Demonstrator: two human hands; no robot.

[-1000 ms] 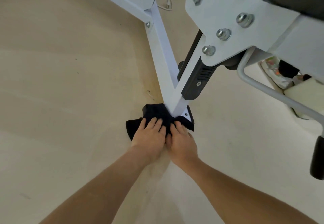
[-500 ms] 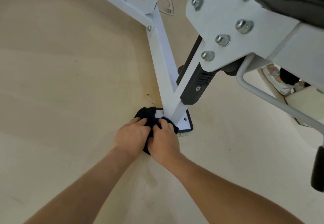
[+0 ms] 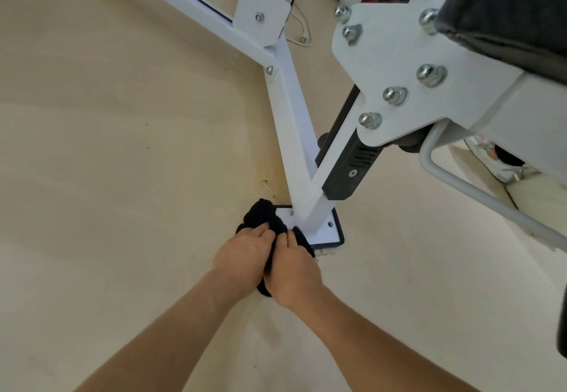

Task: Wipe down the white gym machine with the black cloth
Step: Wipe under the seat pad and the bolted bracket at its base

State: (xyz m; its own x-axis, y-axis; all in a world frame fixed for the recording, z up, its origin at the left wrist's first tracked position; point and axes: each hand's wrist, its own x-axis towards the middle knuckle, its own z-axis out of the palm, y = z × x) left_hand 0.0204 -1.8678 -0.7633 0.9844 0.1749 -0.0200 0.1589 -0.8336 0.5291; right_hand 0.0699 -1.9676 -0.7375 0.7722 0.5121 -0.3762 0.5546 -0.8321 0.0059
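- Both hands, left hand (image 3: 242,256) and right hand (image 3: 293,272), bunch the crumpled black cloth (image 3: 264,215).
- Fingers curled, pinching it against the white gym machine's flat foot plate (image 3: 326,232).

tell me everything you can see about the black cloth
The black cloth is a soft, thick-looking fabric, bunched into a crumpled wad rather than spread flat. It sits at the foot plate of the white gym machine, pressed against its near corner by the floor. The left hand and right hand grip it together, covering its middle.
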